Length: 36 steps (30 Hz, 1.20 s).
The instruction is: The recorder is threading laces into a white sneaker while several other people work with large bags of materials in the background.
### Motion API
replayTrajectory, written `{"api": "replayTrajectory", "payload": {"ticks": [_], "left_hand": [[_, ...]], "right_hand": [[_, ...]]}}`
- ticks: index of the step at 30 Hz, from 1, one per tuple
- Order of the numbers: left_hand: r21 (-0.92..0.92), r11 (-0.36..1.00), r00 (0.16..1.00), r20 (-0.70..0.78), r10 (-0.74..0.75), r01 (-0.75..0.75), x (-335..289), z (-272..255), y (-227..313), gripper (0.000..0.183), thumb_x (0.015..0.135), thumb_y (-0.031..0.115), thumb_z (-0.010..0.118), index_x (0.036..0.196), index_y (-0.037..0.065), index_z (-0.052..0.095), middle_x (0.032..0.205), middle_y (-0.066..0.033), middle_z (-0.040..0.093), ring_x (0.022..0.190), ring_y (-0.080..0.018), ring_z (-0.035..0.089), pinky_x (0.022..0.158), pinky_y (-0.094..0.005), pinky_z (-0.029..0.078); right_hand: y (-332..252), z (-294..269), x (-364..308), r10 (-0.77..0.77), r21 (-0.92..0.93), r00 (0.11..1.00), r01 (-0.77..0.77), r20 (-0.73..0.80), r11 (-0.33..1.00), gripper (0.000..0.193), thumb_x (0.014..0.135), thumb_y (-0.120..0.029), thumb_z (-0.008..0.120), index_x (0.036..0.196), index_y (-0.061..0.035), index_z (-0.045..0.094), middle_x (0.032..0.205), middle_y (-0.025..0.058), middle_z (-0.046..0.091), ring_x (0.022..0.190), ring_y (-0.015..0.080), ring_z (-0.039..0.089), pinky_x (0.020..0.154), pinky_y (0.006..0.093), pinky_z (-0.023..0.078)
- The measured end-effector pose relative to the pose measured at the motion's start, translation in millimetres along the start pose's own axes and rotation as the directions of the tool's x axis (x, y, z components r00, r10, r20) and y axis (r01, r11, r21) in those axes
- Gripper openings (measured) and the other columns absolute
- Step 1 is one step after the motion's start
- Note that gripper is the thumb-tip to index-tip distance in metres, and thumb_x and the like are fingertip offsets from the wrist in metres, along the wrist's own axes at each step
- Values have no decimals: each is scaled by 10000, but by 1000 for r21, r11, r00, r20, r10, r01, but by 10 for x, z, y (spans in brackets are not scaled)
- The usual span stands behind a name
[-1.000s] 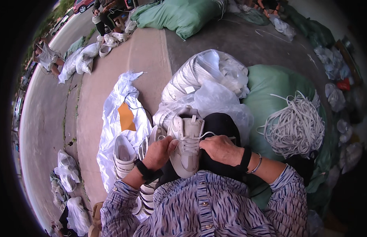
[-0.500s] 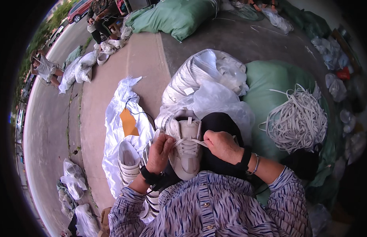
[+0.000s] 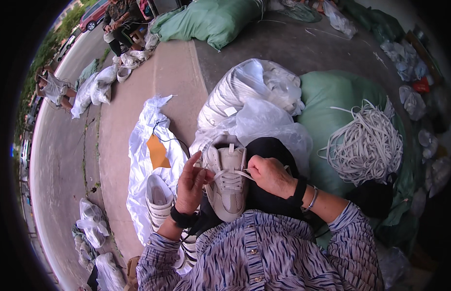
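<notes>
A beige-white lace-up sneaker (image 3: 229, 182) rests on my lap, its toe toward me and its tongue standing up at the far end. Its white shoelace (image 3: 229, 171) crosses over the upper lacing. At the sneaker's left side, my left hand (image 3: 188, 188) has its index finger raised apart, while its lower fingertips pinch one lace strand. My right hand (image 3: 274, 177) is closed on the other strand, just right of the shoe. Left of my lap stands a stack of similar shoes (image 3: 159, 198), partly hidden by my left arm.
A heap of white laces (image 3: 366, 145) lies on a green sack (image 3: 327, 97) at right. Ahead is a white plastic bag (image 3: 235, 97). White sheeting with an orange-yellow card (image 3: 158, 152) lies at left. Another person (image 3: 121, 22) sits far left, near a green sack (image 3: 216, 24).
My left index finger has lifted away from the other fingers, and that hand has opened slightly. My right hand keeps its grip on the lace, nearly unmoved. The sneaker stays in place.
</notes>
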<state>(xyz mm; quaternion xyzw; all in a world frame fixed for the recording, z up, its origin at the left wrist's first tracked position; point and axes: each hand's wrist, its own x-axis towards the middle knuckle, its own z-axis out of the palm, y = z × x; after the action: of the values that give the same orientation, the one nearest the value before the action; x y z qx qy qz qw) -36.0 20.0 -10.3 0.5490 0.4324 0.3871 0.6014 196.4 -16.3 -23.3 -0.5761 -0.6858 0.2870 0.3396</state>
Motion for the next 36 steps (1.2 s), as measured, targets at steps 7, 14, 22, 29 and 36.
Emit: {"api": "replayTrajectory", "payload": {"ticks": [7,14,22,29,36], "left_hand": [[-15,981,975,116,-191,194,76,-108,16,129,925,128,533,966,8,559,773,-28,623,674,-81,581,637,-205,471],[117,967,960,139,-243,227,88,-156,-81,129,877,153,625,830,36,595,750,34,578,644,-37,495,611,-193,423],[106,983,965,197,-172,153,183,-126,-122,119,865,159,622,811,55,596,736,53,544,675,-43,473,631,-194,382],[139,944,937,145,-318,299,268,-98,49,146,834,171,637,800,37,589,676,22,553,598,-115,510,563,-238,410],[857,304,893,449,-45,-416,556,62,517,231,724,170,662,916,60,593,1054,-95,561,914,-280,584,757,-406,502]], "right_hand": [[23,18,50,-4,-75,1000,3,-6,997,121,828,-104,541,772,-2,507,639,221,571,632,402,587,553,471,455],[-68,2,76,-82,-109,995,89,63,990,128,822,-85,530,746,13,498,643,226,575,617,401,589,551,456,475],[-92,-38,133,27,-53,996,-22,88,998,83,813,-88,548,761,-25,535,665,190,585,652,377,592,567,445,457],[-72,-151,195,-84,-35,979,92,184,995,17,777,-25,562,775,-20,546,742,155,595,659,319,585,560,384,456],[-101,-296,388,-605,-376,741,670,290,640,42,719,-69,554,759,-62,543,833,55,483,795,209,527,678,312,431]]}}
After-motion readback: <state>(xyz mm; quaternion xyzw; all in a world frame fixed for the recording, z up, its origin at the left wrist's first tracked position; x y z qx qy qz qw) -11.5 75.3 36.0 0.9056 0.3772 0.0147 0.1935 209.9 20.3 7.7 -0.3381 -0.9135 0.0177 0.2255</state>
